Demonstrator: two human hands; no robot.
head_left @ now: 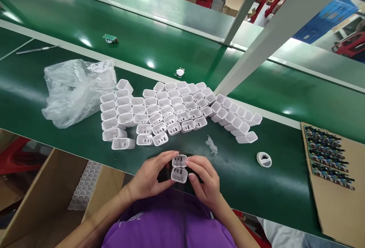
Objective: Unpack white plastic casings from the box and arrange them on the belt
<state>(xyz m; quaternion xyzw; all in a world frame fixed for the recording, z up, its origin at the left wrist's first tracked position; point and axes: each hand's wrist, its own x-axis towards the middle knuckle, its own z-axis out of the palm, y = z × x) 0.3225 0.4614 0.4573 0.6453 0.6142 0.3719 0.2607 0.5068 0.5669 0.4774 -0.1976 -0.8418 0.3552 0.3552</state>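
Note:
Two white plastic charger housings with slots inside are between my hands at the table's front edge: the upper housing (179, 160) and the lower housing (179, 175), touching one above the other. My left hand (152, 174) is closed on them from the left, fingers at the upper one and thumb by the lower. From the right, my right hand (205, 179) grips the pair, its fingers on the upper housing and its thumb beside the lower one. Just beyond stand rows of similar open housings (173, 128). A small heap of clear plastic bits (211, 144) lies to the right.
A clear plastic bag (76, 92) lies at left, tweezers (38, 49) behind it. Small circuit boards (110, 38) rest on the raised back ledge. Rightward are a white ring-shaped roll (264, 159) and cardboard (339, 206) bearing circuit assemblies. A box (107, 187) of housings stands below left.

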